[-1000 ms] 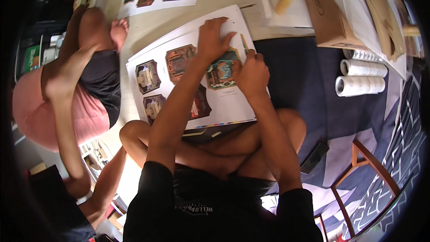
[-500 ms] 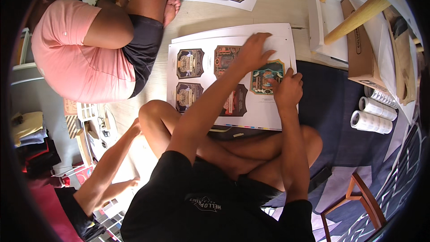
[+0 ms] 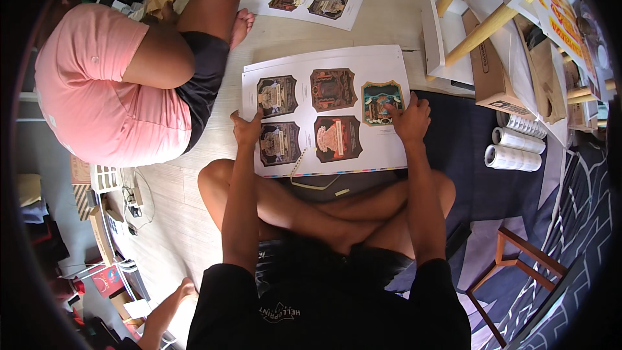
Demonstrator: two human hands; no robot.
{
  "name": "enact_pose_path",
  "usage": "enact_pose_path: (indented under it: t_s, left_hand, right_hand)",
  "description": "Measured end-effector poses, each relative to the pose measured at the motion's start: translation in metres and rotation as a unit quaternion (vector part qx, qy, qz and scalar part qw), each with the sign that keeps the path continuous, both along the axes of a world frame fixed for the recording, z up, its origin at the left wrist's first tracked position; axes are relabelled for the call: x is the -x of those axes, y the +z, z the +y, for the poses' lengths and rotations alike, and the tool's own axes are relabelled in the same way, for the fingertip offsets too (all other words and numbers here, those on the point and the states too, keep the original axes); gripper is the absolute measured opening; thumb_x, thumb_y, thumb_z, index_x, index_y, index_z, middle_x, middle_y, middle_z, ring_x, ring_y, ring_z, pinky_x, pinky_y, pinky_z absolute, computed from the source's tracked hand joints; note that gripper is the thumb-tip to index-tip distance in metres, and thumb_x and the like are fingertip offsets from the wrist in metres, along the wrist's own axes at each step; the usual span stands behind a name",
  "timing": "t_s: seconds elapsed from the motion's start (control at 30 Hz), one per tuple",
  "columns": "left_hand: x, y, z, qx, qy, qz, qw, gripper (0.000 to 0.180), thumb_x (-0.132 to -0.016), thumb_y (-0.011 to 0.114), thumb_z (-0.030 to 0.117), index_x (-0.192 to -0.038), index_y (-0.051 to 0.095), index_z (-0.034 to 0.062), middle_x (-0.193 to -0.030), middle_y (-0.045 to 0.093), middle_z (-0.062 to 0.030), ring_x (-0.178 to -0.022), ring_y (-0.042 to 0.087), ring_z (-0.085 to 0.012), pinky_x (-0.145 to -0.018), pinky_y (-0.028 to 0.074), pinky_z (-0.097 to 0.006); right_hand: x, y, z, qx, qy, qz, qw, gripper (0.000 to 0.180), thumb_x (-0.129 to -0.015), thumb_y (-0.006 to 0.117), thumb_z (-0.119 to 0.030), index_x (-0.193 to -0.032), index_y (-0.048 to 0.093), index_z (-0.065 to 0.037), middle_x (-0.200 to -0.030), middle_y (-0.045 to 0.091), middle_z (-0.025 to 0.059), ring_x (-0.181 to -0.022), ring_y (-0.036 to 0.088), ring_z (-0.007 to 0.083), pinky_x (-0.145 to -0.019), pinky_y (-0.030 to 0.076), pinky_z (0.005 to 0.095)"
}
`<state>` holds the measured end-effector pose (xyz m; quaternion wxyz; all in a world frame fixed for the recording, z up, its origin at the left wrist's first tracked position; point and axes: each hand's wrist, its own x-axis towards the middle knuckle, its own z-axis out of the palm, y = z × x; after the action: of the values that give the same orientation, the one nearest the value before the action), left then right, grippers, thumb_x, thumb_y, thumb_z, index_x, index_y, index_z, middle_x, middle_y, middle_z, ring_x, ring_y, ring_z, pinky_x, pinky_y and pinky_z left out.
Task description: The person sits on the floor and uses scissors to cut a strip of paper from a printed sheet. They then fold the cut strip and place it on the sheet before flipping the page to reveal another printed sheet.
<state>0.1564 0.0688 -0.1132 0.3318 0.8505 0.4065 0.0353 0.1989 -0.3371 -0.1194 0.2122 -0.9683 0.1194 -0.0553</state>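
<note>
A large white printed sheet (image 3: 337, 61) lies flat before my crossed legs, with several ornate plaque-shaped labels on it. My left hand (image 3: 247, 128) grips its left edge, thumb on top near the dark labels. At the opposite edge my right hand (image 3: 411, 118) pinches the sheet, its thumb touching the green and gold label (image 3: 381, 105). Brown, grey and red labels fill the rest of the sheet. A thin pale strip (image 3: 314, 185) curls at its front edge, and a small yellowish piece (image 3: 342, 192) lies beside it.
A second printed sheet (image 3: 350, 13) lies farther off. A person in a pink shirt (image 3: 110, 84) sits at left; another person's leg (image 3: 168, 304) shows lower left. On the right are white rolls (image 3: 512, 157), a cardboard box (image 3: 495, 81), wooden-legged furniture (image 3: 479, 42) and a brown wooden frame (image 3: 531, 256).
My left hand has moved from the sheet's far edge to its left edge. The sheets' edges now look lined up. The person at lower left has moved mostly out of view.
</note>
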Motion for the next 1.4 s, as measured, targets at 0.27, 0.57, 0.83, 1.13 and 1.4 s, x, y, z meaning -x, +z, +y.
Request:
enact_pose_path:
  t_s: [0.27,0.57,0.83,1.13,1.4]
  left_hand:
    - [0.01,0.004,0.004,-0.01,-0.053,0.011,0.998,0.09,-0.075,0.078,0.043,-0.137,0.031,-0.0022,-0.117,0.061,-0.0305,-0.111,0.06,-0.0435,-0.098,0.046,-0.046]
    - [0.008,0.019,-0.005,-0.023,-0.046,0.065,0.997,0.093,-0.072,0.077,0.05,-0.136,0.032,-0.0017,-0.114,0.063,-0.0283,-0.108,0.062,-0.0416,-0.096,0.047,-0.045]
    - [0.004,0.021,-0.013,-0.047,-0.057,0.082,0.994,0.094,-0.07,0.08,0.05,-0.134,0.032,-0.0006,-0.111,0.064,-0.0264,-0.104,0.064,-0.0401,-0.093,0.049,-0.045]
    - [0.007,0.016,-0.013,-0.06,-0.045,0.068,0.995,0.09,-0.069,0.085,0.039,-0.132,0.032,0.0024,-0.117,0.056,-0.0263,-0.106,0.06,-0.0443,-0.089,0.049,-0.05]
    - [0.004,0.028,-0.024,-0.034,-0.063,0.047,0.996,0.086,-0.072,0.084,0.036,-0.132,0.032,0.0013,-0.113,0.056,-0.0288,-0.1,0.062,-0.0458,-0.085,0.05,-0.051]
  right_hand:
    - [0.007,-0.036,-0.013,-0.1,0.025,-0.002,0.995,0.067,-0.078,0.074,-0.051,-0.109,0.057,0.006,-0.097,0.062,0.0296,-0.09,0.063,0.0471,-0.078,0.052,0.0523]
    - [-0.008,0.001,-0.016,-0.15,-0.038,0.149,0.977,0.071,-0.071,0.077,-0.057,-0.1,0.064,0.006,-0.098,0.068,0.0279,-0.097,0.067,0.0404,-0.084,0.053,0.0452]
    - [-0.027,-0.006,-0.035,-0.24,-0.075,0.222,0.942,0.076,-0.069,0.077,-0.061,-0.094,0.068,0.01,-0.094,0.069,0.0263,-0.086,0.07,0.031,-0.077,0.053,0.0379]
    - [-0.061,0.03,0.084,-0.042,0.279,-0.088,0.955,0.078,-0.074,0.074,-0.054,-0.118,0.057,0.008,-0.106,0.061,0.0268,-0.1,0.06,0.0433,-0.086,0.049,0.0496]
    - [-0.207,0.001,0.173,0.05,0.401,0.161,0.9,0.09,-0.071,0.058,-0.081,-0.096,0.068,0.005,-0.1,0.064,0.0257,-0.099,0.062,0.0381,-0.087,0.049,0.0445]
